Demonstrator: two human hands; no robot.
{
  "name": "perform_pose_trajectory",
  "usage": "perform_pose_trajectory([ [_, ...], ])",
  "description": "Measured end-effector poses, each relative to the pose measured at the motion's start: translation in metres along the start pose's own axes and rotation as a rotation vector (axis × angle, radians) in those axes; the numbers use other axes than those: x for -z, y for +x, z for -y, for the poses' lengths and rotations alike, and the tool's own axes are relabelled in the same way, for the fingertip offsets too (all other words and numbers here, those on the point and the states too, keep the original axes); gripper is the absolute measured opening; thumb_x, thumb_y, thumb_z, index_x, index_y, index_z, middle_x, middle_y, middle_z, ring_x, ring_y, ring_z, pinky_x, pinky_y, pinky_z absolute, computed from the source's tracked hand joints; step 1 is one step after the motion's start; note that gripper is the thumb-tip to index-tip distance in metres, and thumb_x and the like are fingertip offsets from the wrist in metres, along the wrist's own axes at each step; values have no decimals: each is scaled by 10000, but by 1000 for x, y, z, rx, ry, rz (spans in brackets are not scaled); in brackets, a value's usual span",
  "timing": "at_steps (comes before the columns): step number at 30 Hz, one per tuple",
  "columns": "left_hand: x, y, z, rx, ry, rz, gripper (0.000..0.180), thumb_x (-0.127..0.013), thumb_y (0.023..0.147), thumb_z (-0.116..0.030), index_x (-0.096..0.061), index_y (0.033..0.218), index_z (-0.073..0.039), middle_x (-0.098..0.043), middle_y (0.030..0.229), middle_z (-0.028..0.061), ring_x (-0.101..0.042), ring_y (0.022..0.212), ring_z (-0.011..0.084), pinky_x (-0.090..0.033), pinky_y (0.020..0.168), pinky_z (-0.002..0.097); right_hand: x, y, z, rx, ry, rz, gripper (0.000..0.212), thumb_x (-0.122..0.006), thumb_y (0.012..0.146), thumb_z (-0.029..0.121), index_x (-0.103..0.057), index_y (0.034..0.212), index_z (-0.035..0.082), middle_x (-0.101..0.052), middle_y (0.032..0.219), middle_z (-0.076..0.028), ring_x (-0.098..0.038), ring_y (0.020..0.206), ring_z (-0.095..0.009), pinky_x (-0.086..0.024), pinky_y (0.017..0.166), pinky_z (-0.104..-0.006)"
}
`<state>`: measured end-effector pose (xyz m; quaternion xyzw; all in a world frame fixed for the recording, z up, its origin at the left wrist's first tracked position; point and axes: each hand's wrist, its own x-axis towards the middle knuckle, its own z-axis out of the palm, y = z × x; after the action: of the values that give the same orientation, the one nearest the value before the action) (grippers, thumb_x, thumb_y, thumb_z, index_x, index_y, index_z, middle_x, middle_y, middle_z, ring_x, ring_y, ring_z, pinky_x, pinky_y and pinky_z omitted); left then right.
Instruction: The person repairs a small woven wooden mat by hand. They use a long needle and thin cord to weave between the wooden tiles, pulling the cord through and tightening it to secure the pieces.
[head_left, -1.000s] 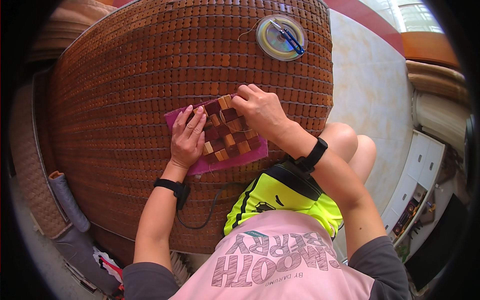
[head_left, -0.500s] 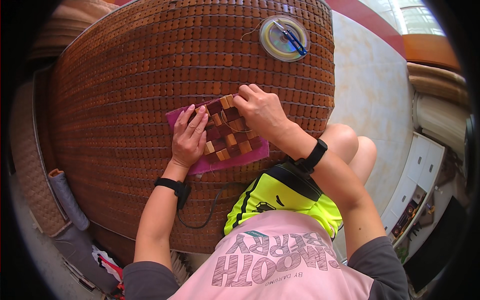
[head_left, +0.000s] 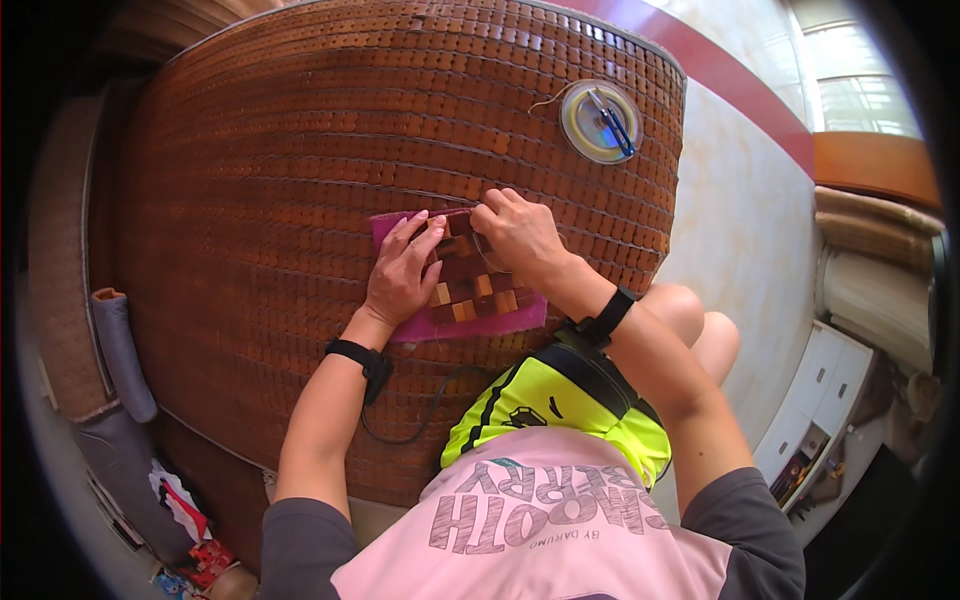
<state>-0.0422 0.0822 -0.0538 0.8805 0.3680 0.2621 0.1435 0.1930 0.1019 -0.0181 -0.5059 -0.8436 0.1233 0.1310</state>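
A small patch of checkered wooden tiles (head_left: 484,288), light and dark brown, lies on a magenta cloth (head_left: 425,326). My left hand (head_left: 398,275) rests on its left part with fingers stretched out flat. At the patch's far right edge, my right hand (head_left: 520,235) is closed in a pinch. Whatever sits between those fingertips is hidden. A thin tan thread (head_left: 491,262) curves over the tiles close beneath my right hand. Farther off, blue-handled snips (head_left: 617,132) lie on a round clear tray (head_left: 575,128) with a shiny disc in it.
Everything lies on a broad brown tile mat (head_left: 280,230) covering a bed-like surface. A dark cable (head_left: 400,441) loops near my left wrist. Pale floor (head_left: 745,190) runs along the right, with a white drawer cabinet (head_left: 815,395) beyond. A rolled grey item (head_left: 124,355) is at far left.
The view has shifted, so the patch and tray appear farther right. The thread loop over the tiles now lies closer to my right hand. My left hand stays flat on the patch.
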Motion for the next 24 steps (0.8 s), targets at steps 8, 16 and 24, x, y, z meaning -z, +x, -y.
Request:
perform_pose_trajectory([
  [8, 1, 19, -8, 302, -213, -212, 432, -790, 811, -74, -644, 1216, -109, -662, 1104, 53, -628, 1073, 247, -485, 929, 389, -5, -5, -13, -59, 212, 16, 305, -803, 658, 125, -642, 917, 112, -630, 976, -43, -631, 1022, -255, -560, 778, -376],
  [16, 6, 33, -1, 224, -107, -125, 127, -794, 782, -101, -690, 853, -105, -682, 979, -2, -605, 995, 238, -485, 878, 388, -10, -2, -5, -224, 405, -125, 210, -792, 808, 269, -664, 907, 135, -678, 821, -44, -671, 856, -259, -549, 740, -392],
  [24, 12, 48, -3, 228, -29, 41, 135, -781, 793, -79, -673, 872, -93, -645, 993, 20, -594, 1003, 249, -480, 870, 398, -8, -3, -6, -268, 477, -148, 197, -812, 786, 232, -681, 877, 115, -683, 807, -65, -676, 814, -277, -544, 717, -395],
])
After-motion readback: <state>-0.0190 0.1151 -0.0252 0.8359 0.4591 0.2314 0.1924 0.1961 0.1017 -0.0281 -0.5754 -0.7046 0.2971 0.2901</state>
